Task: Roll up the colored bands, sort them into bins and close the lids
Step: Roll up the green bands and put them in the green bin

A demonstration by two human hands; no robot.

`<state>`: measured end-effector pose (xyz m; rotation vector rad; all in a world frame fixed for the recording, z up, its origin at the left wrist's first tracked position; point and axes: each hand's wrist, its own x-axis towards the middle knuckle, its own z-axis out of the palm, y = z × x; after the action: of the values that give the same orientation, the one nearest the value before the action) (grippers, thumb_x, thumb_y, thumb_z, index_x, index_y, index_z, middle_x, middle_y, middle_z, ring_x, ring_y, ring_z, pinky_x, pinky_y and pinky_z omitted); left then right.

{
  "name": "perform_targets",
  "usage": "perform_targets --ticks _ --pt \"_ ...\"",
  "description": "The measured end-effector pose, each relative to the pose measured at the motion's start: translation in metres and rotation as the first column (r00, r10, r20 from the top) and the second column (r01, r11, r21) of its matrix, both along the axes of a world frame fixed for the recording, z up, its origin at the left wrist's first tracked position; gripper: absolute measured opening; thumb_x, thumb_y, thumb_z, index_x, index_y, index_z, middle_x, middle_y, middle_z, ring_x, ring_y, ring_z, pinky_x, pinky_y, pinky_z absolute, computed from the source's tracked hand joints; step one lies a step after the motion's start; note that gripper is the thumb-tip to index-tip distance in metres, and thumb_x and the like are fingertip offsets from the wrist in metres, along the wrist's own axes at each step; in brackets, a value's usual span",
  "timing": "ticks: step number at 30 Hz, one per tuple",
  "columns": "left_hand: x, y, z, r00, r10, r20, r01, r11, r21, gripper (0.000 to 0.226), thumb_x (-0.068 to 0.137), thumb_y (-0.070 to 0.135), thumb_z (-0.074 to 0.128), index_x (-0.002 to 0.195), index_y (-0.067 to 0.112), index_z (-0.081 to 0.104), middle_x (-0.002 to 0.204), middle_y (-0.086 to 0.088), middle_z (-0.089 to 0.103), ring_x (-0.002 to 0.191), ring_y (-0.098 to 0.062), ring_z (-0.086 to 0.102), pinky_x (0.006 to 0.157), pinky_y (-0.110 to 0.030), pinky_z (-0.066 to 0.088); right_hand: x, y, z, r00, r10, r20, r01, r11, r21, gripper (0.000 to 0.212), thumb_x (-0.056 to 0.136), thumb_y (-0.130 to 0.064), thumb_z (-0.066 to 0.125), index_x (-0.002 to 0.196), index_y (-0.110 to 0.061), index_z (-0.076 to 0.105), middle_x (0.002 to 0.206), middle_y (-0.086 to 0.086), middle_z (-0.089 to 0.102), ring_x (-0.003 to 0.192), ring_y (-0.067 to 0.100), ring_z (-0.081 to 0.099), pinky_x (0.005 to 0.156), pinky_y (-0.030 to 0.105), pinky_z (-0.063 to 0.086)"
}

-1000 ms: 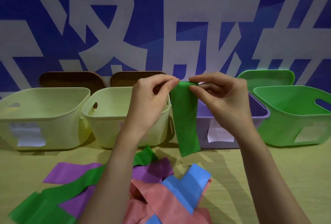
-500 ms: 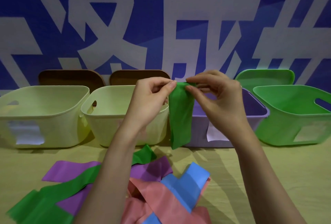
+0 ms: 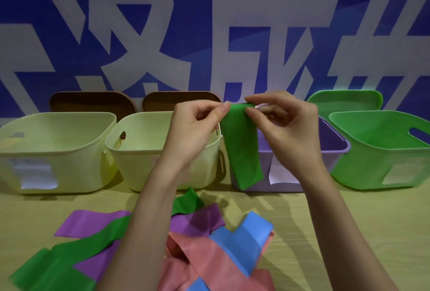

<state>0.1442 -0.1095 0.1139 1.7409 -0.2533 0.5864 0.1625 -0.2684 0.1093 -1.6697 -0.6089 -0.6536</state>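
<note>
A blue backdrop with large pale characters [image 3: 149, 34] fills the rear, and below it a yellowish surface [image 3: 349, 232] carries a row of open bins: two cream bins [image 3: 58, 151] at left and centre-left, a purple bin [image 3: 335, 146] mostly behind the hands, and a green bin [image 3: 381, 151] at right. Lids lean behind them, two brown lids [image 3: 93, 102] and a green lid [image 3: 344, 102]; none is on yet. Near the front lies a loose heap of flat bands: a long green band [image 3: 69, 260], a purple band [image 3: 88, 223], a pink band [image 3: 209, 265] and a blue band [image 3: 244, 237], overlapping one another. Above the bins the left hand [image 3: 195, 132] and right hand [image 3: 286, 127] each pinch the top edge of a held green band [image 3: 242, 151] between thumb and fingertips, with a small roll apparently started at the top and the tail hanging free in front of the purple bin, clear of the surface. The band looks thin, light and limp, probably stretchy and a little clingy, so it should roll easily but spring loose if let go. The sound grip is at both ends of the rolled edge, turning it evenly so the tail winds up straight.
</note>
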Motion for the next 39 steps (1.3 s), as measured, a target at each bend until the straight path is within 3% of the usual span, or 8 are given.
perform_targets --ticks 2,4,8,12,16,21,28,39 --pt "0.001 0.000 -0.001 0.999 -0.029 -0.025 0.028 0.999 -0.035 0.015 0.092 0.017 0.062 0.085 0.024 0.072 0.069 0.009 0.067 0.062 0.003 0.054 0.061 -0.015 0.043 0.001 0.001 -0.003 0.978 -0.086 0.190 0.112 0.986 -0.126 0.016 0.084 -0.007 0.072 0.100 -0.008 0.072 0.093 0.008 0.065 0.074 0.013 0.066 0.072 0.020 0.053" --pt "0.002 -0.001 -0.002 1.000 0.001 0.015 -0.001 1.000 0.019 0.013 0.094 0.017 0.060 0.096 0.022 0.072 0.079 0.012 0.070 0.071 0.005 0.061 0.066 -0.013 0.045 0.002 0.003 -0.004 0.978 -0.097 0.186 0.119 0.987 -0.111 0.015 0.084 -0.007 0.072 0.099 -0.008 0.072 0.093 0.008 0.065 0.073 0.014 0.066 0.072 0.020 0.053" --pt "0.004 -0.004 -0.003 0.985 0.090 0.145 -0.115 0.977 0.177 0.023 0.095 0.023 0.058 0.114 0.017 0.068 0.105 0.005 0.069 0.099 -0.005 0.063 0.082 -0.017 0.050 -0.001 0.003 0.001 0.977 0.089 -0.195 -0.051 0.980 0.190 0.010 0.083 -0.002 0.071 0.092 -0.006 0.073 0.079 0.007 0.072 0.069 0.012 0.067 0.067 0.022 0.054" --pt "0.002 -0.005 -0.003 0.958 0.140 0.249 -0.204 0.945 0.256 0.019 0.095 0.023 0.057 0.108 0.014 0.068 0.099 0.004 0.068 0.094 -0.007 0.061 0.078 -0.015 0.047 -0.002 -0.001 0.004 0.865 0.328 -0.380 -0.175 0.907 0.384 0.008 0.084 -0.005 0.068 0.091 -0.008 0.073 0.085 0.010 0.072 0.079 0.018 0.064 0.067 0.020 0.052" --pt "0.003 -0.004 -0.002 0.984 0.094 0.152 -0.110 0.989 0.102 0.015 0.095 0.022 0.058 0.096 0.015 0.071 0.087 0.001 0.070 0.084 -0.010 0.065 0.075 -0.030 0.053 -0.005 -0.001 0.005 0.944 0.175 -0.279 -0.124 0.974 0.191 0.011 0.082 -0.005 0.072 0.094 -0.007 0.073 0.077 0.007 0.071 0.067 0.010 0.066 0.064 0.019 0.052" --pt "0.011 -0.001 -0.009 0.998 0.001 0.066 -0.007 0.996 0.090 0.035 0.096 0.035 0.054 0.088 0.005 0.070 0.081 -0.022 0.064 0.078 -0.037 0.059 0.071 -0.054 0.049 -0.005 0.002 0.003 0.993 -0.014 -0.113 0.017 0.999 0.028 0.012 0.082 -0.005 0.074 0.092 -0.010 0.074 0.081 0.009 0.073 0.070 0.018 0.070 0.067 0.024 0.056" --pt "0.009 0.001 -0.007 0.985 0.071 0.155 -0.106 0.966 0.234 0.014 0.091 0.023 0.063 0.102 0.018 0.071 0.092 0.007 0.070 0.086 -0.008 0.063 0.071 -0.020 0.048 -0.001 -0.002 0.003 0.918 0.182 -0.353 -0.089 0.961 0.263 0.005 0.084 -0.006 0.070 0.086 -0.010 0.074 0.078 0.008 0.072 0.070 0.014 0.064 0.064 0.020 0.052" --pt "0.008 0.000 -0.008 0.996 0.036 0.076 -0.046 0.991 0.128 0.015 0.095 0.026 0.059 0.091 0.022 0.072 0.084 0.000 0.071 0.082 -0.015 0.066 0.076 -0.044 0.053 0.000 0.001 0.001 0.981 0.047 -0.188 -0.035 0.997 0.067 0.012 0.082 -0.005 0.073 0.093 -0.012 0.073 0.079 0.009 0.072 0.072 0.014 0.069 0.072 0.024 0.057"
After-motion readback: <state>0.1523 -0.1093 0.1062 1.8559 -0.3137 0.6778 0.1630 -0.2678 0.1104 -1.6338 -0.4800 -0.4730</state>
